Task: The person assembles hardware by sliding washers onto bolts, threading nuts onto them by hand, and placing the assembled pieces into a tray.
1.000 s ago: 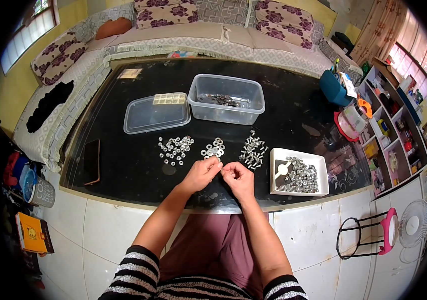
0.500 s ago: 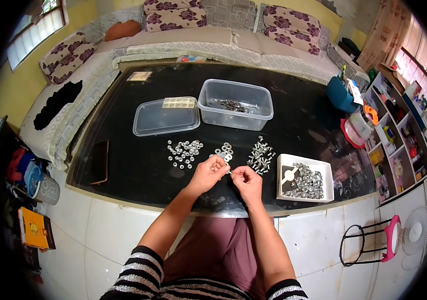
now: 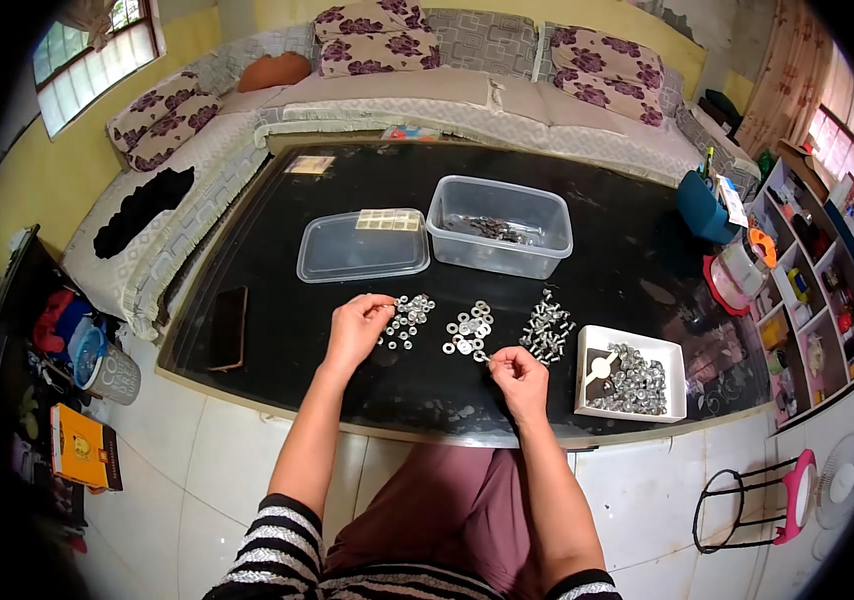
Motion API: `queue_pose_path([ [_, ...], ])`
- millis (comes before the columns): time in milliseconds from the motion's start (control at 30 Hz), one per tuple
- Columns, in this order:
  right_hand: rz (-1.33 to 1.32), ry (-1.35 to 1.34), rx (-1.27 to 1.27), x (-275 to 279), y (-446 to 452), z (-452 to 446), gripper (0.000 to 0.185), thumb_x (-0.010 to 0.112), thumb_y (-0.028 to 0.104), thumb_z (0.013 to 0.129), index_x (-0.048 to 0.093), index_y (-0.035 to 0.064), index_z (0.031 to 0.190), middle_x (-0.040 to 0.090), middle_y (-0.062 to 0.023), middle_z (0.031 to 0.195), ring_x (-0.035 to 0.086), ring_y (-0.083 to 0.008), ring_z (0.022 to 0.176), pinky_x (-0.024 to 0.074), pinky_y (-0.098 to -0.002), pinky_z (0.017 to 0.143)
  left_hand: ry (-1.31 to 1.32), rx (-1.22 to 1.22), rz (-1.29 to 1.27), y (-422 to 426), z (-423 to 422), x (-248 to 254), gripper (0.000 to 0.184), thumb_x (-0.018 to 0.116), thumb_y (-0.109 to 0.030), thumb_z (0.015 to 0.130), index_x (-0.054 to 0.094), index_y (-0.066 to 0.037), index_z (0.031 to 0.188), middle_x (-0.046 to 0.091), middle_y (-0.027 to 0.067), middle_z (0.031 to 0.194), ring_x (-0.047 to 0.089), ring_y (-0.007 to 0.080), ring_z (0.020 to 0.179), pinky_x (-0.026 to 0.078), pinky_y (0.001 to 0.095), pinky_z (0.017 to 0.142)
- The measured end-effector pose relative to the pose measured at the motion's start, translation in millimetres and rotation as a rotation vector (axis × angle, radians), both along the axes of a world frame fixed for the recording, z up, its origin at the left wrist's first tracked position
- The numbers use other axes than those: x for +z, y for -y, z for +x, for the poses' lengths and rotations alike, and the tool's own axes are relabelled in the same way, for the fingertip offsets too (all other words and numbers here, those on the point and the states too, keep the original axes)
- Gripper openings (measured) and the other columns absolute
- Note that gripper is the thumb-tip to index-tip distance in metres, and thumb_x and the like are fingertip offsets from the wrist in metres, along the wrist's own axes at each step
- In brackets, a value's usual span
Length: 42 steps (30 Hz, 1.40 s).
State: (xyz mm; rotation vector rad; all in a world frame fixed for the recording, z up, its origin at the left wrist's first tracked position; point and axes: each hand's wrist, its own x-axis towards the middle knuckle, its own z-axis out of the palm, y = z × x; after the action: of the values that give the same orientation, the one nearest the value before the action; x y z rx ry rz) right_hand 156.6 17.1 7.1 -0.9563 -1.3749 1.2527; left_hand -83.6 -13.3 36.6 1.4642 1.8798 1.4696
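My left hand (image 3: 359, 328) is at the left edge of a pile of metal nuts (image 3: 409, 318), thumb and fingertips drawn together among them. Whether a nut is between those fingertips is too small to tell. My right hand (image 3: 521, 382) pinches a small metal bolt (image 3: 487, 358) just below the flat washers (image 3: 468, 328). Part of that bolt is hidden by the fingers. Up and to the right of this hand lies a heap of bolts (image 3: 547, 328). Farther right, a white box (image 3: 631, 412) holds many small metal assemblies (image 3: 635, 380).
A clear plastic tub (image 3: 499, 258) with dark metal parts stands behind the piles, its lid (image 3: 359, 250) lying to the left. A phone (image 3: 228, 328) rests at the black table's (image 3: 277, 225) left side. A teal holder (image 3: 702, 205) stands at the right.
My hands were together in front of the washers. My left hand has moved left to the nuts, while the right stays near the washers with the bolt. The view has shifted slightly.
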Motion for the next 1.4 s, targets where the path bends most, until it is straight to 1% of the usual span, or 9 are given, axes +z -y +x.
queue_pose_path([
  [33, -0.010, -0.009, 0.012, 0, 0, 0, 0.004, 0.061, -0.001, 0.069, 0.058, 0.0000, 0.072, 0.049, 0.0065, 0.061, 0.038, 0.0013, 0.054, 0.0336, -0.0130, 0.051, -0.042, 0.017, 0.015, -2, -7, -3, 0.014, 0.060, -0.007, 0.074, 0.063, -0.001, 0.087, 0.060, 0.0081, 0.073, 0.058, 0.0122, 0.062, 0.046, 0.0231, 0.059],
  [200, 0.013, -0.001, -0.007, -3, -1, 0, 0.005, 0.062, 0.000, 0.069, 0.059, 0.0002, 0.073, 0.051, 0.0056, 0.062, 0.039, 0.0008, 0.054, 0.0355, -0.0134, 0.052, -0.249, 0.050, -0.024, -17, -28, -11, 0.019, 0.060, -0.009, 0.075, 0.062, -0.002, 0.092, 0.063, 0.0102, 0.077, 0.058, 0.0131, 0.062, 0.046, 0.0244, 0.060],
  [267, -0.012, 0.013, 0.003, -3, -1, 1, 0.005, 0.062, 0.000, 0.069, 0.059, 0.0001, 0.073, 0.051, 0.0053, 0.062, 0.040, 0.0008, 0.054, 0.0359, -0.0135, 0.052, -0.258, 0.053, -0.070, -21, -30, -12, 0.018, 0.059, -0.008, 0.073, 0.063, -0.003, 0.090, 0.062, 0.0142, 0.083, 0.061, 0.0246, 0.067, 0.048, 0.0314, 0.063],
  [600, 0.007, 0.007, 0.003, -1, 0, 0, 0.005, 0.062, 0.000, 0.070, 0.059, -0.0003, 0.074, 0.051, 0.0053, 0.062, 0.041, 0.0009, 0.055, 0.0364, -0.0133, 0.053, -0.213, 0.036, -0.113, -11, -22, -1, 0.021, 0.059, -0.008, 0.072, 0.061, -0.002, 0.092, 0.061, 0.0134, 0.089, 0.060, 0.0258, 0.078, 0.047, 0.0314, 0.071],
  [700, 0.006, -0.001, 0.011, -1, 0, 0, 0.005, 0.062, 0.001, 0.070, 0.059, 0.0001, 0.074, 0.052, 0.0054, 0.062, 0.041, 0.0010, 0.055, 0.0369, -0.0133, 0.053, -0.096, -0.111, -0.016, -7, -5, -7, 0.022, 0.060, -0.008, 0.071, 0.061, -0.003, 0.092, 0.061, 0.0120, 0.087, 0.060, 0.0240, 0.075, 0.047, 0.0300, 0.069],
  [733, 0.023, 0.013, 0.003, -2, -1, 0, 0.005, 0.062, 0.001, 0.070, 0.059, 0.0001, 0.074, 0.052, 0.0055, 0.062, 0.041, 0.0011, 0.055, 0.0367, -0.0134, 0.053, -0.049, -0.196, 0.065, -5, 6, -9, 0.021, 0.062, -0.002, 0.073, 0.061, -0.001, 0.094, 0.059, 0.0007, 0.081, 0.045, 0.0003, 0.063, 0.041, 0.0167, 0.058],
  [933, 0.001, 0.001, 0.016, -3, -1, 1, 0.005, 0.062, 0.001, 0.071, 0.060, 0.0002, 0.075, 0.053, 0.0050, 0.063, 0.042, 0.0004, 0.056, 0.0368, -0.0136, 0.053, 0.134, -0.662, -0.048, 3, 67, -3, 0.035, 0.066, -0.001, 0.069, 0.058, -0.002, 0.103, 0.058, 0.0058, 0.093, 0.056, 0.0062, 0.071, 0.045, 0.0183, 0.063],
  [1167, 0.015, 0.011, 0.039, -1, 0, 2, 0.007, 0.062, 0.003, 0.071, 0.060, -0.0002, 0.076, 0.055, 0.0044, 0.065, 0.043, 0.0005, 0.058, 0.0379, -0.0146, 0.054, 0.038, -0.679, 0.050, -3, 89, -1, 0.029, 0.066, -0.001, 0.069, 0.062, -0.004, 0.097, 0.059, 0.0049, 0.078, 0.056, 0.0071, 0.066, 0.046, 0.0196, 0.059],
  [1400, 0.024, 0.037, 0.038, -3, -1, 4, 0.005, 0.062, 0.003, 0.071, 0.059, 0.0009, 0.075, 0.054, 0.0050, 0.065, 0.043, 0.0005, 0.057, 0.0369, -0.0141, 0.054, 0.059, -0.658, 0.061, -7, 84, -4, 0.025, 0.068, -0.002, 0.068, 0.064, -0.003, 0.092, 0.059, 0.0036, 0.077, 0.056, 0.0075, 0.065, 0.046, 0.0198, 0.059],
])
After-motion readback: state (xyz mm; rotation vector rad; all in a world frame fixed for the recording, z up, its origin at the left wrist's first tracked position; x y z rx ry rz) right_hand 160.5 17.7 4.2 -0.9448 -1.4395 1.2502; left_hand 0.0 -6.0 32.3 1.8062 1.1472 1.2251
